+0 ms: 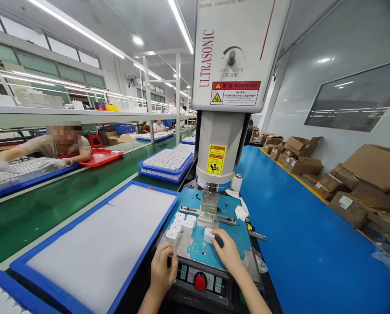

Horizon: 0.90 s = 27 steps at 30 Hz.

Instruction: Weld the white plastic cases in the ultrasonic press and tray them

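Observation:
My right hand [228,250] pinches a small white plastic block [209,234] between thumb and fingers, just in front of the press's metal fixture [207,219]. My left hand [163,267] is at the front left corner of the blue-green work plate [195,250]. Its fingers are bent, with the thumb apart and nothing visible between them. Close above those fingertips is the nearest white block [172,236] of a group of several, standing in two rows on the plate. The metal horn [210,201] of the ultrasonic press [229,56] hangs directly over the fixture.
A red button [200,281] sits on the press's front panel. To the left lies a blue-rimmed tray [116,226] with a white lining. Stacked trays of white blocks [167,160] stand behind it. Across the green belt, a gloved co-worker [62,144] leans over another tray. Cardboard boxes [348,209] line the right wall.

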Tool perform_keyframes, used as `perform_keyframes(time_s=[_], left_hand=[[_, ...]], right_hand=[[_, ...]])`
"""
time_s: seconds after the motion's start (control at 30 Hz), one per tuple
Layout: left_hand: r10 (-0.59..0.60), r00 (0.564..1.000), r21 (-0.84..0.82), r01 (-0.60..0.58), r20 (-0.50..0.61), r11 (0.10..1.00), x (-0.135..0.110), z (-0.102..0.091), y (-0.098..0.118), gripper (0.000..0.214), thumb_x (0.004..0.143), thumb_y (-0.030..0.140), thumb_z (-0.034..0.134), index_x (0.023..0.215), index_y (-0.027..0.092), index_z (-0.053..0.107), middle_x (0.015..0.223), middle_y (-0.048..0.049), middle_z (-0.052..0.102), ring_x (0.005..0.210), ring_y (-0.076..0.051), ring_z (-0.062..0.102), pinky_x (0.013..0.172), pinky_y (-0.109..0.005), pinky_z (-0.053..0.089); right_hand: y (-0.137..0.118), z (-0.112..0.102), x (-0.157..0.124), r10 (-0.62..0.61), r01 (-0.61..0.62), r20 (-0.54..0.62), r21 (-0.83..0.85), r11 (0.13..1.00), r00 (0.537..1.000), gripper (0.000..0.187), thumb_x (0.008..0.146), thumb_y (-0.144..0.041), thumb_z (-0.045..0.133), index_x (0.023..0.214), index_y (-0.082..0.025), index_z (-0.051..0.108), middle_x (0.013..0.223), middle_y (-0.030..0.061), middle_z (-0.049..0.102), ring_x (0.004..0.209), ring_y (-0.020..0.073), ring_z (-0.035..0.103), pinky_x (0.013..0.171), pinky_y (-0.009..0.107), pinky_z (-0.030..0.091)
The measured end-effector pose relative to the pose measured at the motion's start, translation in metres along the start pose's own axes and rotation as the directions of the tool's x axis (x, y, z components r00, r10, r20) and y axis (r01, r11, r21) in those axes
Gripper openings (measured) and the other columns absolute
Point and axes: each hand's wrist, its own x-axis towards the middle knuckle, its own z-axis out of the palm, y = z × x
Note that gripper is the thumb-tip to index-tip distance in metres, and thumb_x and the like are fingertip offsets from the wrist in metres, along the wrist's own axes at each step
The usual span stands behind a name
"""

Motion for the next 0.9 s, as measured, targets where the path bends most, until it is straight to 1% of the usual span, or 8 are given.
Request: perform_keyframes(time_s=[0.1, 0.17, 0.3, 0.4, 0.47, 0.57, 0.77, 0.9], left_hand=[[-0.006, 0.989, 0.033, 0.001, 0.147, 0.999, 0.026, 0.010, 0.022, 0.009, 0.086, 0.019, 0.043, 0.091, 0.020, 0.051, 0.091, -0.0077, 0.059, 0.090, -0.019, 0.059, 0.080, -0.033, 0.050], [-0.055, 0.956, 0.076, 0.034, 0.288, 0.997, 0.044, 0.022, 0.038, 0.015, 0.088, 0.021, 0.040, 0.093, 0.020, 0.054, 0.095, -0.0087, 0.059, 0.094, -0.020, 0.058, 0.083, -0.035, 0.049], [-0.142, 0.873, 0.280, 0.007, 0.467, 0.960, 0.067, 0.061, 0.061, 0.025, 0.088, 0.025, 0.040, 0.094, 0.019, 0.064, 0.107, -0.0121, 0.060, 0.108, -0.027, 0.053, 0.094, -0.044, 0.042], [-0.202, 0.818, 0.422, -0.055, 0.539, 0.905, 0.072, 0.092, 0.069, 0.032, 0.087, 0.032, 0.047, 0.112, 0.021, 0.064, 0.124, -0.0145, 0.056, 0.123, -0.034, 0.043, 0.106, -0.054, 0.026], [-0.236, 0.776, 0.465, -0.083, 0.585, 0.881, 0.076, 0.111, 0.071, 0.041, 0.085, 0.037, 0.051, 0.123, 0.023, 0.058, 0.130, -0.0157, 0.052, 0.129, -0.036, 0.036, 0.108, -0.056, 0.019], [-0.278, 0.740, 0.510, -0.101, 0.613, 0.854, 0.084, 0.132, 0.070, 0.052, 0.081, 0.041, 0.058, 0.129, 0.023, 0.052, 0.132, -0.0173, 0.049, 0.131, -0.038, 0.033, 0.107, -0.053, 0.020], [-0.284, 0.739, 0.524, -0.109, 0.611, 0.845, 0.099, 0.150, 0.060, 0.041, 0.085, 0.039, 0.051, 0.124, 0.025, 0.053, 0.122, -0.0164, 0.049, 0.099, -0.028, 0.059, 0.087, -0.039, 0.041], [-0.284, 0.760, 0.521, -0.084, 0.584, 0.849, 0.102, 0.147, 0.054, 0.042, 0.087, 0.039, 0.049, 0.127, 0.029, 0.048, 0.129, -0.0145, 0.039, 0.082, -0.021, 0.063, 0.077, -0.034, 0.045]], right_hand=[[0.008, -0.005, -0.006, 0.062, -0.050, -0.119, 0.107, 0.993, 0.991, 0.026, 0.087, -0.040, 0.049, 0.098, -0.023, 0.066, 0.108, 0.0099, 0.065, 0.095, 0.0238, 0.063, 0.080, 0.034, 0.053], [0.017, -0.010, -0.012, 0.164, -0.120, -0.203, 0.215, 0.969, 0.965, 0.028, 0.084, -0.043, 0.054, 0.098, -0.021, 0.065, 0.105, 0.0104, 0.067, 0.094, 0.0244, 0.064, 0.080, 0.035, 0.053], [0.036, -0.018, -0.017, 0.383, -0.205, -0.271, 0.511, 0.835, 0.883, 0.035, 0.077, -0.048, 0.062, 0.095, -0.018, 0.063, 0.094, 0.0101, 0.070, 0.086, 0.0246, 0.067, 0.072, 0.033, 0.055], [0.043, -0.018, -0.015, 0.436, -0.179, -0.299, 0.614, 0.769, 0.849, 0.041, 0.071, -0.050, 0.066, 0.094, -0.016, 0.062, 0.091, 0.0104, 0.071, 0.082, 0.0241, 0.068, 0.069, 0.032, 0.054], [0.043, -0.016, -0.014, 0.436, -0.170, -0.298, 0.628, 0.759, 0.849, 0.042, 0.072, -0.051, 0.066, 0.095, -0.016, 0.062, 0.088, 0.0095, 0.071, 0.080, 0.0232, 0.067, 0.068, 0.031, 0.053], [0.040, -0.013, -0.013, 0.445, -0.173, -0.295, 0.637, 0.751, 0.846, 0.041, 0.074, -0.052, 0.063, 0.095, -0.017, 0.060, 0.087, 0.0089, 0.071, 0.078, 0.0225, 0.068, 0.067, 0.030, 0.052], [0.040, -0.015, -0.005, 0.448, -0.231, -0.308, 0.544, 0.807, 0.840, 0.036, 0.076, -0.050, 0.059, 0.095, -0.019, 0.062, 0.083, 0.0093, 0.071, 0.078, 0.0248, 0.068, 0.067, 0.033, 0.053], [0.039, -0.024, 0.024, 0.290, -0.186, -0.339, 0.308, 0.933, 0.895, 0.031, 0.080, -0.045, 0.053, 0.095, -0.021, 0.066, 0.101, 0.0104, 0.069, 0.090, 0.0265, 0.066, 0.077, 0.037, 0.052]])
